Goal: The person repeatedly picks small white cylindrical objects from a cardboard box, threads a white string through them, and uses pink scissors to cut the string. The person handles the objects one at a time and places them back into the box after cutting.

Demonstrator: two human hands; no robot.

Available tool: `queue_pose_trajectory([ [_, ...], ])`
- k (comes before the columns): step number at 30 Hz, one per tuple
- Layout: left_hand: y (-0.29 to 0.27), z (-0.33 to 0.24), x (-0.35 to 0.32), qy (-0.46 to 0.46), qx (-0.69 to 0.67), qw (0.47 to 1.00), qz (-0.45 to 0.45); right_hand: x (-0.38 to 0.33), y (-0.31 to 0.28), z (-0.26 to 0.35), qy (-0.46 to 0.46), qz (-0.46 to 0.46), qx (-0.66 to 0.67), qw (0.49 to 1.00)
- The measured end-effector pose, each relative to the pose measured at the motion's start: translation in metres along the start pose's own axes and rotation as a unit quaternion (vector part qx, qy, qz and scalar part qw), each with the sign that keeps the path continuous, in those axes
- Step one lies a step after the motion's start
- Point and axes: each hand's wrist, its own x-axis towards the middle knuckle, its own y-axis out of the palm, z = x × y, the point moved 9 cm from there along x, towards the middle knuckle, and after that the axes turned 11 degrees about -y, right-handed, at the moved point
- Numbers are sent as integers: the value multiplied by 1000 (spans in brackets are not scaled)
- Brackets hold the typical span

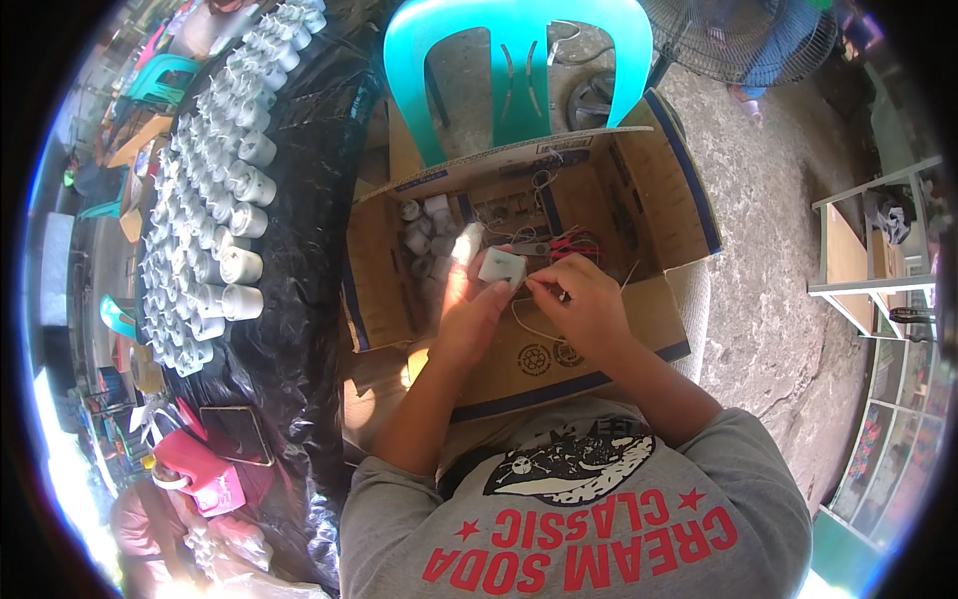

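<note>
My left hand [471,307] is closed around a small white block [501,268] with a squarish face, held above an open cardboard box. Right beside it, the fingers of my right hand [584,299] are pinched at the block's edge, on a thin pale cord [520,321] that hangs down in a loop. A bright white rounded piece [466,244] shows at my left fingertips; glare hides its detail. Inside the box [399,327] lie several white cylindrical pieces [419,232], loose cords and a tool with red handles [577,243].
Many white cylindrical pieces [239,265] stand in rows on a black-plastic-covered table [309,270] at left. A pink bag [200,469] and a dark phone [237,435] lie nearer. Beyond the box are a turquoise chair [519,110] and a fan [743,40]; shelving [868,290] stands right.
</note>
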Motion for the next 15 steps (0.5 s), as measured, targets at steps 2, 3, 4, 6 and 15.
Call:
queue_pose_trajectory([
  [2, -1, 1, 1, -3, 4, 1000, -17, 0, 1, -2, -5, 2, -8, 1000],
  [3, 2, 1, 2, 0, -2, 1000, -1, 1, 2, -5, -3, 4, -9, 1000],
  [4, 3, 3, 3, -3, -6, 1000, 3, 1, 3, -6, -2, 5, -12, 1000],
  [6, 4, 3, 7, -2, -16, 1000, 13, 3, 3, -7, -10, 1, -6, 1000],
  [15, -8, 10, 14, 18, 112, 993, 1, 11, 10, 1, -52, 26, 80, 995],
])
